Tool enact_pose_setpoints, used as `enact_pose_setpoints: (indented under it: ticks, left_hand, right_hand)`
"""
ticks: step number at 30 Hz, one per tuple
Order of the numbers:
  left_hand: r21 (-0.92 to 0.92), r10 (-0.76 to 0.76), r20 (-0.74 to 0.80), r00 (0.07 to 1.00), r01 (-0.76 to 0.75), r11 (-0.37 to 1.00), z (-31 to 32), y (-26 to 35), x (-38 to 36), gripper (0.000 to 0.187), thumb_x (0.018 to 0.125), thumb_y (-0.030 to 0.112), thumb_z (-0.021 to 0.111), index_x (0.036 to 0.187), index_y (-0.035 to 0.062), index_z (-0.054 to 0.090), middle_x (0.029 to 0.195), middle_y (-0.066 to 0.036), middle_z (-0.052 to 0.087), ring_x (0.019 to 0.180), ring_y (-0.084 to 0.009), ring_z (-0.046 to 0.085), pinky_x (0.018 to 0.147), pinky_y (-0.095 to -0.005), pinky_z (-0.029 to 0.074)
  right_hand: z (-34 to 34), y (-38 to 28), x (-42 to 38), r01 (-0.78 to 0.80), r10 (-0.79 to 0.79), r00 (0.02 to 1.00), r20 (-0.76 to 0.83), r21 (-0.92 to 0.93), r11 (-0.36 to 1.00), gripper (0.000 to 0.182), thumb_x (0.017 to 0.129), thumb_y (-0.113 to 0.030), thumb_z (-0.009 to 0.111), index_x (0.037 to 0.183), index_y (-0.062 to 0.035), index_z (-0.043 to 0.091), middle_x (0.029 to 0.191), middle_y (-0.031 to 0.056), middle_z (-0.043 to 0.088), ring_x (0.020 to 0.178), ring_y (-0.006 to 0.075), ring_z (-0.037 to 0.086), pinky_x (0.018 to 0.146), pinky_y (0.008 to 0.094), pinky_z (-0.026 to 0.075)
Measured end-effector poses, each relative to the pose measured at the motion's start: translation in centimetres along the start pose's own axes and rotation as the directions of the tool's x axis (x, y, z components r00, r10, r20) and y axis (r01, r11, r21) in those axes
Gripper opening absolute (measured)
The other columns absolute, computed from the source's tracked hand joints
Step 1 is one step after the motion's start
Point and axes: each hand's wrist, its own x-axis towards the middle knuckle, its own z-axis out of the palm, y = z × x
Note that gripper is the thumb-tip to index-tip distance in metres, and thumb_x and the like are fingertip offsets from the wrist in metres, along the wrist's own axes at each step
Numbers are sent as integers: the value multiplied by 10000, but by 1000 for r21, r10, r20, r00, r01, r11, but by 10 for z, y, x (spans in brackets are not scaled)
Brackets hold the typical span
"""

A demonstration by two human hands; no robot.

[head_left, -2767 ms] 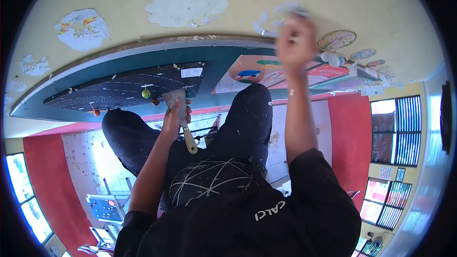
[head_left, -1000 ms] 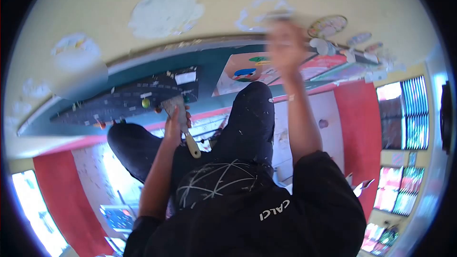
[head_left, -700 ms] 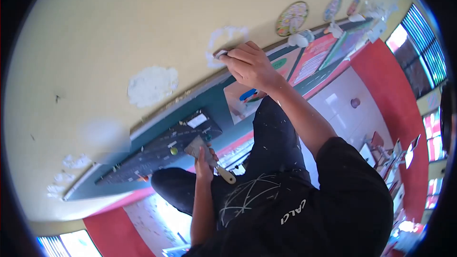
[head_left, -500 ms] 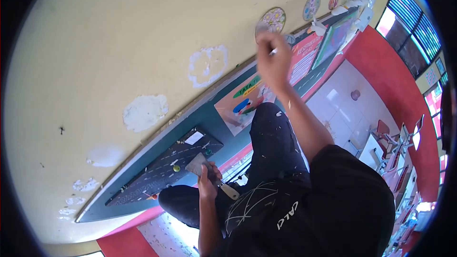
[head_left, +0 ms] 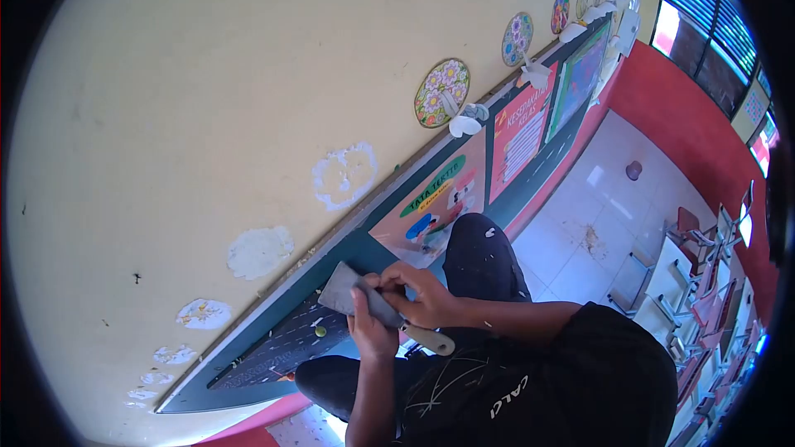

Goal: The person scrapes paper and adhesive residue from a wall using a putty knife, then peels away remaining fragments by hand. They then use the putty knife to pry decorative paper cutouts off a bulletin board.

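Here we are, with the scraper [head_left: 341, 288] just off centre at half past six, held by its blade in front of the body, handle [head_left: 432, 339] pointing to four o'clock. Working at the blade like this, we'd do best to keep the flat face steady, bring the fingertips in from the side, and keep skin off the broad edge facing ten o'clock. A firm thumb should stop any twisting. Now to the hands! Our left hand [head_left: 374, 338], below the tool, is closed around the blade, thumb laid along its face. Our right hand [head_left: 426, 302] comes in from three o'clock, fingers bent inward at the blade's upper side; whether they pinch anything small, or how tightly they close, we cannot tell. Up at ten o'clock from the tool sits a pale bare patch [head_left: 261, 252] on the wall [head_left: 190, 124].
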Motion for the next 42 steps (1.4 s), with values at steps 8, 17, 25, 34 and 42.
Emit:
enact_pose_setpoints:
  ticks: [8,17,25,34,42]
  left_hand:
    - [349,138,12,990,-134,928,73,25,31,349,1048,346,473,1154,28,566,982,-25,578,891,-101,552,781,-251,454]
    - [791,364,419,832,-531,303,100,71,64,471,1027,367,439,1200,-62,532,1048,-104,487,929,-151,459,774,-274,376]
    - [696,461,339,820,-548,464,87,85,59,411,1022,358,470,1092,-14,630,709,-17,541,569,-36,425,515,-196,296]
    - [659,509,443,738,-653,372,96,131,66,242,967,219,602,1017,-13,649,823,19,464,653,-28,367,562,-205,271]
    - [659,617,514,596,-735,161,120,184,78,336,997,260,475,1042,-26,647,677,12,504,526,-10,337,467,-195,189]
  right_hand:
    - [-47,-49,11,119,-88,987,134,-245,962,538,894,-17,601,1392,-41,400,1366,219,321,1198,365,461,903,405,464]
    - [-39,-31,32,-275,250,929,-273,-56,960,701,888,29,484,1514,12,168,1244,269,419,1156,431,520,960,406,435]
    - [-51,3,102,-147,-137,808,-573,-421,895,665,955,-55,454,1511,65,111,1140,284,452,1010,430,468,932,492,370]
    - [1,15,85,-172,-51,837,-545,-350,921,688,981,-103,485,1545,-12,104,1093,181,434,783,229,550,665,336,479]
    - [-4,17,102,-183,67,803,-593,-137,973,648,1009,-56,417,1562,-73,79,1192,123,418,548,105,504,463,262,473]
